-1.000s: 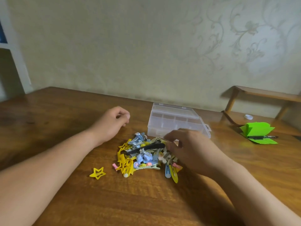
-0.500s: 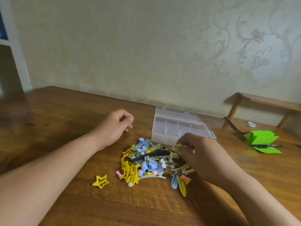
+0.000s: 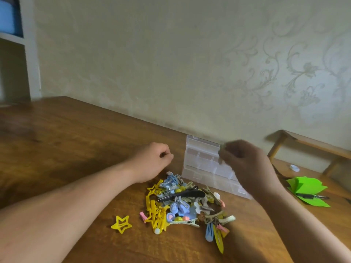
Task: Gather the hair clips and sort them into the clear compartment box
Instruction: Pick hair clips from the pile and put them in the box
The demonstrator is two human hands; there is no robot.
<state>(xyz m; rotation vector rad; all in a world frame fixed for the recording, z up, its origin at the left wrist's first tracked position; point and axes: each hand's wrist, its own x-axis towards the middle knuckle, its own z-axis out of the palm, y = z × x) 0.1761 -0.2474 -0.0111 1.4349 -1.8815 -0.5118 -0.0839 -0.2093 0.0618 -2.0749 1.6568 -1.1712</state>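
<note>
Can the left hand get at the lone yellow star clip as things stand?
Probably yes: the yellow star clip lies apart from the pile on bare table, nothing covering it, and the left hand is loosely curled nearby.

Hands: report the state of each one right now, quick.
Left hand: loosely curled, empty as far as can be seen, beside the pile of colourful hair clips.
Right hand: fingers pinched over the clear plastic compartment box; blurred, contents cannot be told.
</note>
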